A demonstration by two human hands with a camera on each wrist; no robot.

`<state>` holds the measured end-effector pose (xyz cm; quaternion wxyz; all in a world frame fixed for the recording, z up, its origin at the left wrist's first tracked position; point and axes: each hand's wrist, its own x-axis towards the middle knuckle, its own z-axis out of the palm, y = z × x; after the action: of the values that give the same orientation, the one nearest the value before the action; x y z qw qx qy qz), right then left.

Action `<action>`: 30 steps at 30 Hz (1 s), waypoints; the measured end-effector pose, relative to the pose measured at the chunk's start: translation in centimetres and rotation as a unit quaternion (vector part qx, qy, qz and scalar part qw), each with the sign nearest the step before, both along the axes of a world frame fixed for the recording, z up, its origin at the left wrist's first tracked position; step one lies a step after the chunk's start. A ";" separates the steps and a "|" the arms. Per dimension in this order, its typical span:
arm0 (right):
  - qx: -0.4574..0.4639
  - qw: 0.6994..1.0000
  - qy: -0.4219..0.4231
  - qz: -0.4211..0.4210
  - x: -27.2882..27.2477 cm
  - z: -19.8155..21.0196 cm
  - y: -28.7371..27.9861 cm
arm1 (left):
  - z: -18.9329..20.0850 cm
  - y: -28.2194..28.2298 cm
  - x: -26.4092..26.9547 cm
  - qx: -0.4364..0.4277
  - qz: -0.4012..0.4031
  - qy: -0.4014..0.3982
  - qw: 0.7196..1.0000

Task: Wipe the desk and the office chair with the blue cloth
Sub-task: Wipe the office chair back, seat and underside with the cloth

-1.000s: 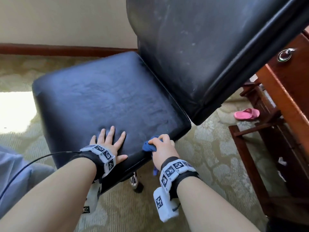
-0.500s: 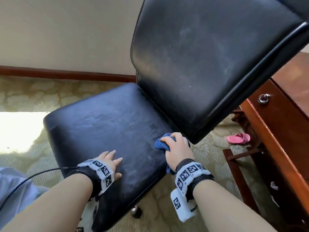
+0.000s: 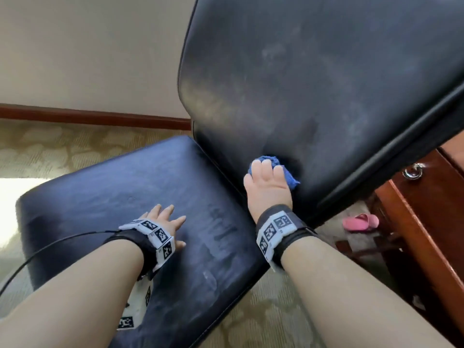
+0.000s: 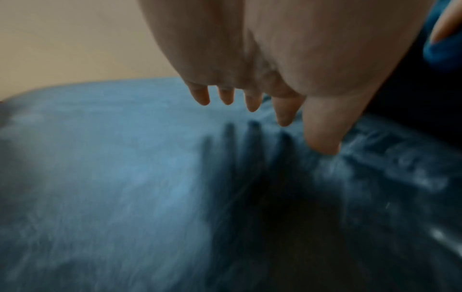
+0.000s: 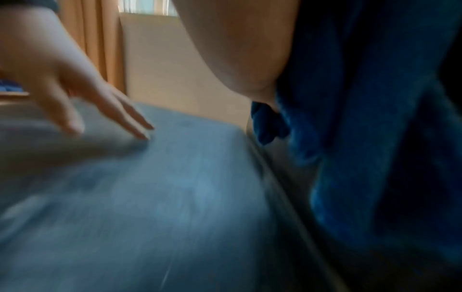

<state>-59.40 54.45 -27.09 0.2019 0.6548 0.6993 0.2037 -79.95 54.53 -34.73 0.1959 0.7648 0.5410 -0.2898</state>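
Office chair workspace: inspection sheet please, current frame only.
Surface: seat black leather, dusty, streaked.
Job's things: blue cloth bunched against lower backrest; wooden desk at right, drawer pull visible.
Clutter: pink slipper on carpet.
Grippers: right hand presses the cloth; left hand open, fingers spread over the seat.
Cables: black cable from left wristband.
Surroundings: patterned carpet, beige wall, wooden skirting.
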 end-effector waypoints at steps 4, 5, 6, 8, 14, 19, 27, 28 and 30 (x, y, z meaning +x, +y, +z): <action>-0.131 0.989 0.055 -0.037 2.6 -9.3 -4.3 | -5.4 -1.5 -0.7 -0.014 -0.029 0.010 0.999; -0.124 0.985 0.095 -0.074 3.0 -9.6 -5.0 | -5.9 -1.8 -0.9 -0.006 -0.036 0.009 0.999; -0.133 0.982 0.113 -0.074 3.6 -10.3 -5.6 | -6.0 -2.0 -1.1 0.001 -0.043 0.007 0.999; -0.119 0.982 0.137 -0.059 4.2 -11.1 -6.1 | -5.7 -2.3 -1.3 -0.005 -0.048 0.008 0.999; -0.020 0.975 0.214 0.056 0.9 -7.9 -3.6 | -3.0 0.0 0.5 -0.091 -0.024 0.012 0.995; 0.126 0.953 0.230 0.152 -2.5 1.4 0.3 | 4.4 4.9 2.8 -0.002 -0.052 -0.040 0.998; 0.380 0.901 0.155 0.139 -3.0 18.3 9.0 | 11.4 9.1 1.0 0.081 -0.010 -0.095 0.992; 0.322 0.933 0.142 0.071 -2.2 18.7 10.0 | 11.7 9.2 0.7 0.090 -0.017 -0.097 0.991; 0.207 0.968 0.139 -0.025 -1.2 17.2 10.7 | 11.8 9.3 0.3 0.095 -0.020 -0.101 0.990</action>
<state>-60.64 65.16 -9.92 -0.0320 0.7213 0.6467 0.2462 -79.70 63.87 -22.90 0.1706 0.8157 0.5284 -0.1622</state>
